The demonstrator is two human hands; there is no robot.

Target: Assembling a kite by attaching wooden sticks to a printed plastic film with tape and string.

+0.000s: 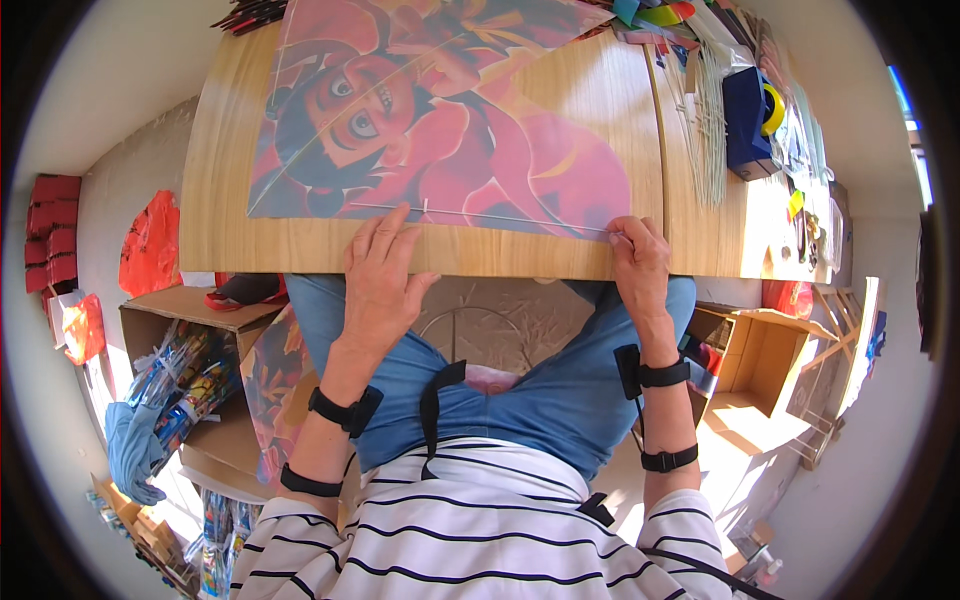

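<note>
A thin printed sheet (430, 120), red and pink with a big-eyed cartoon figure and looking like a kite skin, is spread on the wooden table. Along its near edge runs a slim white rod (490, 214), with a small white tab standing off it. My left hand (385, 280) rests palm down at that edge, fingers stretched out and their tips on the sheet by the rod's left part. At the sheet's near right corner, my right hand (640, 262) pinches the rod's end between thumb and forefinger.
The wooden table (220, 170) ends just before my lap. At its right lie a bundle of pale thin sticks (708, 130) and a dark blue tape dispenser (745, 120) with yellow tape. Cardboard boxes flank me, the left box (165, 303) holding colourful plastic packages.
</note>
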